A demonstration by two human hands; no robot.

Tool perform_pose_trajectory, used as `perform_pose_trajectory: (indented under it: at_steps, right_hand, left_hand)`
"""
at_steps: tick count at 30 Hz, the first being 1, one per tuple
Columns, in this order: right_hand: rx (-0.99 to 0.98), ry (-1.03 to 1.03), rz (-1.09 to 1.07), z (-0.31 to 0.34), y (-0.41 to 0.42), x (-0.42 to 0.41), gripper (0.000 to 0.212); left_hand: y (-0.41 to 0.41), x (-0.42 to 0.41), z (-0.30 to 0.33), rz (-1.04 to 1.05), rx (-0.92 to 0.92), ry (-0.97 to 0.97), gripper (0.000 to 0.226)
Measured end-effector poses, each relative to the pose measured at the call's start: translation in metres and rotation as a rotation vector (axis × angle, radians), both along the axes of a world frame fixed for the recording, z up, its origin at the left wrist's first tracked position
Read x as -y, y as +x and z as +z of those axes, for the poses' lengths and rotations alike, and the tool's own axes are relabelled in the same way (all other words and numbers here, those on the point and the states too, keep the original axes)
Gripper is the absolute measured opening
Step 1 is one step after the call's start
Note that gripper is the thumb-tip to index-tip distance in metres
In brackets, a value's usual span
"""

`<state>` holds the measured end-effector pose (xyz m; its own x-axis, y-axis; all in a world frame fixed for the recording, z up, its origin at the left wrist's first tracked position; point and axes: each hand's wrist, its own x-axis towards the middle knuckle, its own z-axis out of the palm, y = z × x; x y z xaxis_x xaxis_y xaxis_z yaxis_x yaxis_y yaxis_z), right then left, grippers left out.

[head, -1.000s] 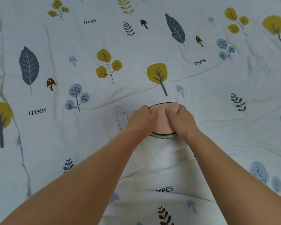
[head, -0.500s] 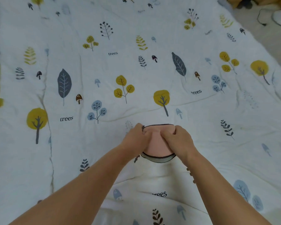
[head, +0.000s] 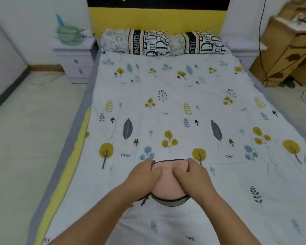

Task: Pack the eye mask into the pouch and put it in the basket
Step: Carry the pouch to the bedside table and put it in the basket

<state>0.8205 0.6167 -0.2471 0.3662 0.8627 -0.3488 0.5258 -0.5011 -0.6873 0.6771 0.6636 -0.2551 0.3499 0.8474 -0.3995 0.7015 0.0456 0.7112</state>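
both hands on the eye mask, near end of the bed — mask pressed flat on the quilt.

the eye mask is pink with a dark edge binding and lies on the printed quilt, close to the person. the left hand covers its left side, fingers curled over the upper left edge where the dark binding shows; the right hand covers its right side, fingertips bent down onto the pink face. both hands are closed against the mask, though whether they pinch it or only press it down cannot be told. a grey, dark-edged layer shows under the mask's near edge — what it is cannot be told. two lettered pillows lie at the far end, with a pale nightstand to the left of the bed.
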Motion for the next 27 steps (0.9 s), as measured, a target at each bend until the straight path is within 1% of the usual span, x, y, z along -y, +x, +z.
perform_pose_trajectory:
  at_steps: [4,6,8,11,13,16,19,21,22,27]
  right_hand:
    - [-0.002,0.016,0.102,0.036,-0.046,-0.003,0.014]
    - [0.004,0.029,0.148,0.052,-0.071,-0.005,0.019]
    - [0.010,0.048,0.193,0.066,-0.099,-0.006,0.025]
    - [0.037,0.074,0.277,0.087,-0.145,-0.005,0.017]
    - [0.041,0.092,0.331,0.099,-0.179,-0.002,0.015]
    - [0.047,0.119,0.404,0.116,-0.235,0.006,0.015]
    - [0.057,0.134,0.459,0.127,-0.297,0.019,0.017]
    - [0.033,0.134,0.480,0.132,-0.340,0.028,0.015]
    - [0.025,0.139,0.487,0.133,-0.362,0.033,0.015]
    - [0.071,0.186,0.526,0.140,-0.467,0.054,0.017]
  left_hand:
    - [-0.048,0.006,0.035,0.068,-0.023,0.047,0.020]
    - [-0.076,0.009,0.049,0.097,-0.026,0.075,0.015]
    - [-0.105,0.014,0.064,0.130,-0.022,0.099,0.019]
    - [-0.153,0.025,0.084,0.201,-0.027,0.134,0.018]
    - [-0.189,0.033,0.096,0.253,-0.026,0.156,0.014]
    - [-0.246,0.052,0.114,0.311,-0.023,0.173,0.017]
    - [-0.308,0.074,0.127,0.352,-0.037,0.206,0.014]
    - [-0.352,0.087,0.134,0.380,-0.035,0.213,0.010]
    - [-0.372,0.093,0.136,0.395,-0.037,0.217,0.012]
    - [-0.474,0.122,0.146,0.461,-0.089,0.243,0.010]
